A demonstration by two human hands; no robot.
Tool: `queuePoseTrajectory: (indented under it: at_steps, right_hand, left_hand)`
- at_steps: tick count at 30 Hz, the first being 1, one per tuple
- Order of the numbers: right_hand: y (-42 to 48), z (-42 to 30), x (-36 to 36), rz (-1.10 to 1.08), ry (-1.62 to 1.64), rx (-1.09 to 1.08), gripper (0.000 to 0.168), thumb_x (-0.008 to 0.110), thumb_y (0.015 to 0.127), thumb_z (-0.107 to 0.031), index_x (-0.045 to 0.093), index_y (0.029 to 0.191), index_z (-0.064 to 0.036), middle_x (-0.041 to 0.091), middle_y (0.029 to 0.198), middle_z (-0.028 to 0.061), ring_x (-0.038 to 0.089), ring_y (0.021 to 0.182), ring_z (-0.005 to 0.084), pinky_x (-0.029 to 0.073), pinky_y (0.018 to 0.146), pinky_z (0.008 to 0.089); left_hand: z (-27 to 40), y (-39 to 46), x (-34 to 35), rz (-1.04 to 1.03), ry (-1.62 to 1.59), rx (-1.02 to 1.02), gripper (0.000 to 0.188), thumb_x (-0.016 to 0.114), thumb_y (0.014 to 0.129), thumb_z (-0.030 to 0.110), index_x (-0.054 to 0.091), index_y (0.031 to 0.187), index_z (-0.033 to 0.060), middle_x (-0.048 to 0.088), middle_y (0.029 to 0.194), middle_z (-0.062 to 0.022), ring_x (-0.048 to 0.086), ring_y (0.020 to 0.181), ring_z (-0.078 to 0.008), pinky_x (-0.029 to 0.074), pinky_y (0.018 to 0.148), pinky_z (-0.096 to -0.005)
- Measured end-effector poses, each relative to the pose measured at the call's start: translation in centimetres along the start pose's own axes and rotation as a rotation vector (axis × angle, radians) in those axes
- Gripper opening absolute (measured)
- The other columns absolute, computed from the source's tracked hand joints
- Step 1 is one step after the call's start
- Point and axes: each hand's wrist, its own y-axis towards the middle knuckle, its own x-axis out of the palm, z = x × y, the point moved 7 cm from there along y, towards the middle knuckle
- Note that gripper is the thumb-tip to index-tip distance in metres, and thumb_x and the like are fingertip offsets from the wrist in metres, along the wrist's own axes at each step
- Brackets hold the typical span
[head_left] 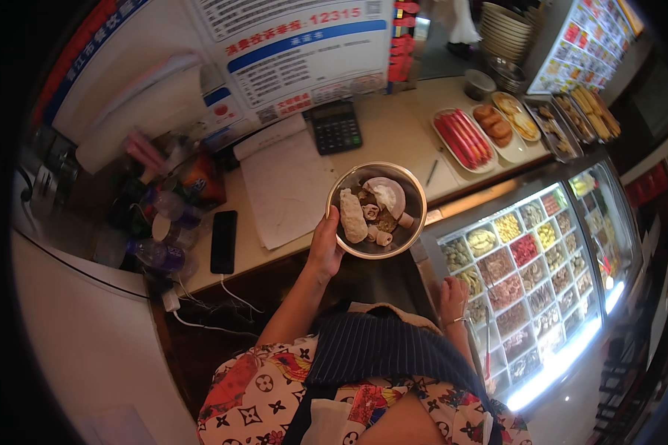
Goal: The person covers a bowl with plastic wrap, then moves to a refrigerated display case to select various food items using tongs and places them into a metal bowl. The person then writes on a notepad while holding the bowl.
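My left hand (325, 243) grips a round stainless steel bowl (403, 239) by its left rim, over the counter's front edge. Inside the bowl lie a long pale lumpy food piece (353, 216), a pale rounded piece (388, 194) with a white patch, and several small tube-shaped pieces (371, 212). To the right, my right hand (453, 300) rests by the near left edge of the lit food display case (529, 278); its fingers are partly hidden and I cannot tell whether they hold anything. Tongs with a red handle (487, 339) lean close to that wrist.
On the counter (389, 133) are a calculator (334, 127), paper sheets (284, 189), a phone (224, 242) on a cable, a pen (432, 172) and plastic bottles (156, 255). Plates of red-wrapped sausages (463, 139) and brown buns (492, 125), plus food trays (554, 128), line the right end. Bowls (504, 33) stand stacked behind.
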Motion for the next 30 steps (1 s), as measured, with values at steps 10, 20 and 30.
queuePoseTrajectory:
  at_steps: [10, 20, 30]
  right_hand:
    - [10.2, -10.4, 4.1, 0.052, 0.148, -0.218, 0.018, 0.048, 0.081, -0.011, 0.047, 0.067, -0.001, 0.045, 0.064, 0.015, 0.045, 0.062, 0.0314, 0.035, 0.057, 0.039]
    - [17.1, -19.4, 12.4, -0.268, 0.202, -0.366, 0.014, 0.052, 0.08, -0.019, 0.053, 0.083, -0.005, 0.051, 0.077, 0.0137, 0.052, 0.07, 0.0291, 0.043, 0.063, 0.0358]
    - [14.0, -23.9, 17.0, -0.224, -0.011, -0.634, 0.024, 0.049, 0.074, -0.006, 0.052, 0.098, -0.006, 0.052, 0.091, 0.0138, 0.051, 0.08, 0.0315, 0.041, 0.067, 0.0403]
  left_hand:
    - [7.8, 0.7, -8.8, 0.11, 0.028, 0.141, 0.045, 0.034, 0.09, 0.038, 0.038, 0.119, 0.0042, 0.047, 0.115, -0.0088, 0.048, 0.104, -0.0196, 0.042, 0.086, -0.033]
    - [10.7, -3.3, -15.2, 0.299, -0.085, 0.343, 0.046, 0.037, 0.089, 0.038, 0.039, 0.118, 0.0019, 0.048, 0.113, -0.0085, 0.049, 0.101, -0.0183, 0.044, 0.083, -0.0312]
    - [10.5, -6.9, -19.0, 0.479, -0.148, 0.477, 0.043, 0.036, 0.09, 0.033, 0.037, 0.12, 0.0021, 0.045, 0.117, -0.0086, 0.046, 0.105, -0.0186, 0.041, 0.087, -0.032]
